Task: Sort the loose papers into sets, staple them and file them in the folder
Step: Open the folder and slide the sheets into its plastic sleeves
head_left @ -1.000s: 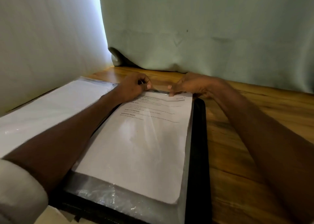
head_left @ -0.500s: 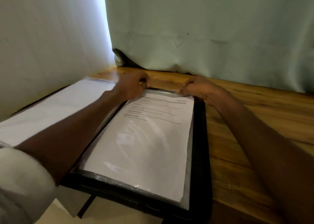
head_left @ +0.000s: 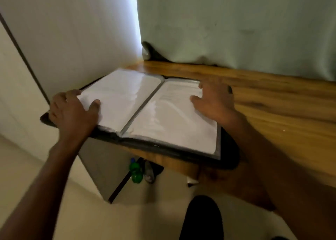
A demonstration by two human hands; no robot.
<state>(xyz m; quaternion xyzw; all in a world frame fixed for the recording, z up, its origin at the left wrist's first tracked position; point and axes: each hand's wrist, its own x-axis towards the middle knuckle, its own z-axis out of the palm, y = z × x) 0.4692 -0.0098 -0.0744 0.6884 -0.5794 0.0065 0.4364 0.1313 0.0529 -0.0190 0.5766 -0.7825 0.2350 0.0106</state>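
Two hands on one black folder (head_left: 229,154), which lies open on the wooden counter (head_left: 283,112) with its left end overhanging the counter edge. Left hand (head_left: 72,110): grip around the folder's left edge, thumb on the clear sleeve, probably to support the unsupported half. Right hand (head_left: 216,101): grip released, fingers spread flat on the folder's right page, where a printed sheet (head_left: 174,123) sits filed, apparently to press it flat.

Open folder (head_left: 228,148) on wooden table (head_left: 281,112); left hand (head_left: 72,110) grips left edge, right hand (head_left: 216,101) flat on right page
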